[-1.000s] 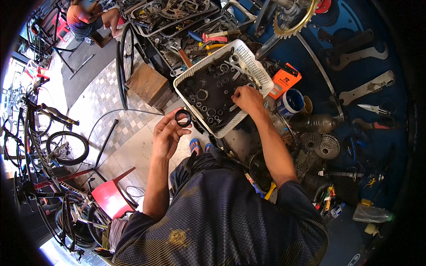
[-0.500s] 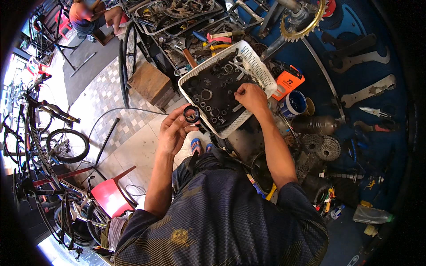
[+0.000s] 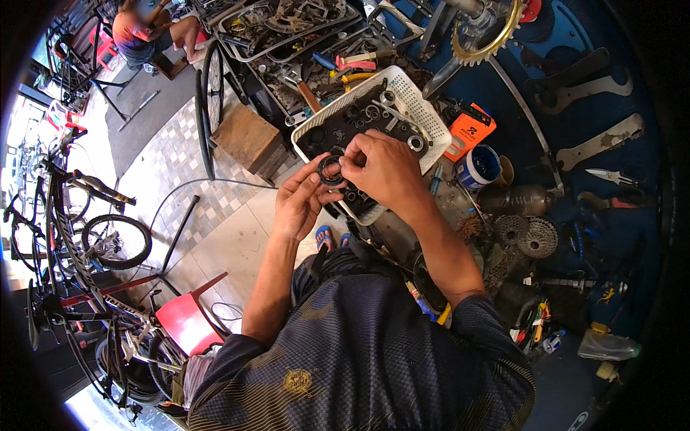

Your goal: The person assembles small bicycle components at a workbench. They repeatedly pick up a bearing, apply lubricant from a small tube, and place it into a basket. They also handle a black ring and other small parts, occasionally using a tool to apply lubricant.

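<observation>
You hold a black ring in your left hand, with your right hand up against its right side.
Your left thumb and fingers are clamped on the ring, which appears in front of the near left edge of the white basket; your right fingertips are bunched together at the ring, but you cannot tell from here whether they grip it or pinch something small. Inside the basket, small metal rings and round parts lie on a dark lining, one shiny ring to the right of your right hand. Just beside the basket's right side are an orange box and a blue-and-white tub; a wooden box sits to its left.
</observation>
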A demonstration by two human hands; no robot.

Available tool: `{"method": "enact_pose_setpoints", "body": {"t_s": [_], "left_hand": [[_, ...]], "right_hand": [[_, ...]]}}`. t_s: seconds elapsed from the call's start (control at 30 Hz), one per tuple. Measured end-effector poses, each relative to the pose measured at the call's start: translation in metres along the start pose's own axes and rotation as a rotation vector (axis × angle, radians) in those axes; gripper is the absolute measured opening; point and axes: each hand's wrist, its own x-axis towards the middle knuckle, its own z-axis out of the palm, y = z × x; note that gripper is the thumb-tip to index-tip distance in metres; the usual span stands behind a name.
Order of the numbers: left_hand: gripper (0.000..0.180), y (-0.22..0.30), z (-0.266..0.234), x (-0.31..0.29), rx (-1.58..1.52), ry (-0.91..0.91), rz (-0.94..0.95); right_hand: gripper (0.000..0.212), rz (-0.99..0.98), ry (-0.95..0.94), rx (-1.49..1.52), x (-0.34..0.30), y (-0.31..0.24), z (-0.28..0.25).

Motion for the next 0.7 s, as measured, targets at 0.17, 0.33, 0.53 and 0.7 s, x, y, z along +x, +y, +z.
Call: {"method": "enact_pose_setpoints", "body": {"t_s": [0.17, 0.33, 0.53, 0.7], "left_hand": [[0.044, 0.0028, 0.0010, 0.0015, 0.022, -0.003, 0.028], [0.048, 0.0042, 0.0033, 0.0021, 0.082, 0.020, 0.021], [0.048, 0.0064, 0.0043, 0.0034, 0.088, 0.011, 0.031], [0.047, 0.0070, 0.0053, 0.0044, 0.091, -0.001, 0.045]], "right_hand": [[0.018, 0.022, -0.020, -0.008, -0.0001, -0.0012, 0.0033], [0.017, 0.021, -0.012, -0.024, -0.0002, -0.0027, 0.0075], [0.017, -0.009, 0.002, -0.017, 0.0002, -0.0047, 0.0061], [0.020, -0.011, 0.002, 0.002, 0.0000, -0.0048, 0.0042]]}}
